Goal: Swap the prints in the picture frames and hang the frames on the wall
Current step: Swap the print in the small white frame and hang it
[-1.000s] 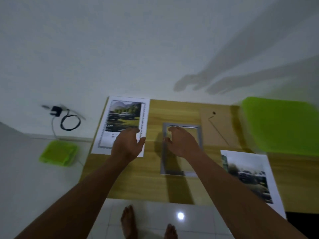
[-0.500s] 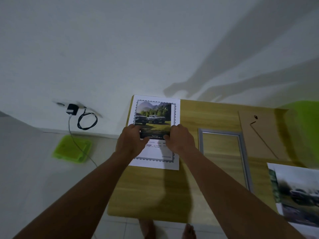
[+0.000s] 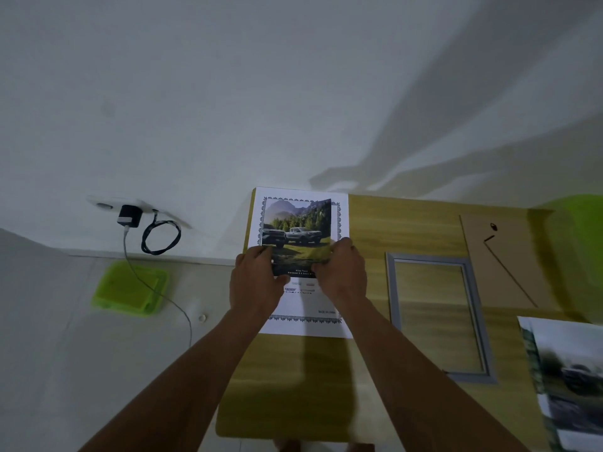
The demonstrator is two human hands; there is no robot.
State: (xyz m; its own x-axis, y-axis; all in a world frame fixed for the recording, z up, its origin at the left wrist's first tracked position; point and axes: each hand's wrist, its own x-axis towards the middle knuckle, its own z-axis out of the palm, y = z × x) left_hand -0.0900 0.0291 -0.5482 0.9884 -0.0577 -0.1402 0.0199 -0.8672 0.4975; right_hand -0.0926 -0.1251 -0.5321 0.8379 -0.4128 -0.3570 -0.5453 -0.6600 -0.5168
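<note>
- Wood-grain, yellowish tabletop fills the lower middle of my view, pushed against a plain white wall.
- On its far left corner lies a white paper print with a picture of two trucks before forest and mountains, ringed by a dark decorative border.
- My left hand closes its grip on the picture's lower left edge, thumb on top.
- My right hand pinches the lower right edge of the same picture area; that edge looks slightly lifted or curled, and I cannot tell whether it is a separate sheet.
- Just to the right of the print, an empty grey rectangular picture frame lies flat on the tabletop, the wood showing through it.
- Beyond the frame, a brown cardboard backing board with a small dark hanger and a thin stand line lies flat.
- At the near right edge, a second, blurred print of a dark vehicle lies partly out of view.
- A bright green blurred object sits at the far right.
- On the floor at left sits a lime-green square plastic lid or tray; above it a black charger with a looped cable is plugged into the wall.
</note>
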